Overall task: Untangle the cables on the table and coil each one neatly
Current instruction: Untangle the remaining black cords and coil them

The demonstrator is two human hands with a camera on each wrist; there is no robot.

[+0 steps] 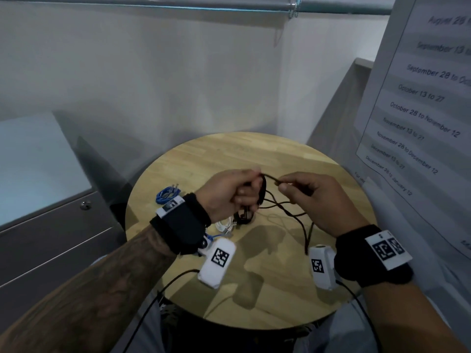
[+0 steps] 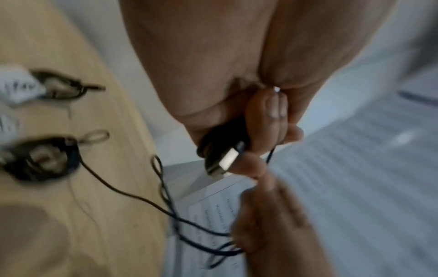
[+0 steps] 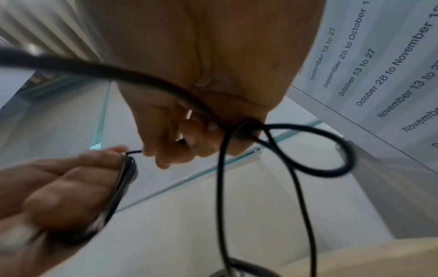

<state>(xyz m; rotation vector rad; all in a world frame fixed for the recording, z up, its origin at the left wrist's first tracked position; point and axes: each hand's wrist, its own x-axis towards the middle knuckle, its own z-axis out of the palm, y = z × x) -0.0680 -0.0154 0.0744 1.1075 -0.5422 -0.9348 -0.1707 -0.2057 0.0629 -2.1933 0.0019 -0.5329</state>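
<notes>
1. At frame centre of the head view, the left hand [image 1: 230, 193] curls its fingers around several loops of the black cable [image 1: 285, 208], its USB plug [image 2: 224, 162] poking out below.
2. The right hand [image 1: 314, 197] pinches the same cable just beside it.
3. Slack hangs over the round table [image 1: 254, 154].
4. A blue cable [image 1: 167, 193] lies coiled left of centre.

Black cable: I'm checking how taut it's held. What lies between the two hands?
In the head view, only a short arched stretch of the black cable spans the gap between the left hand and the right hand; nothing else.
</notes>
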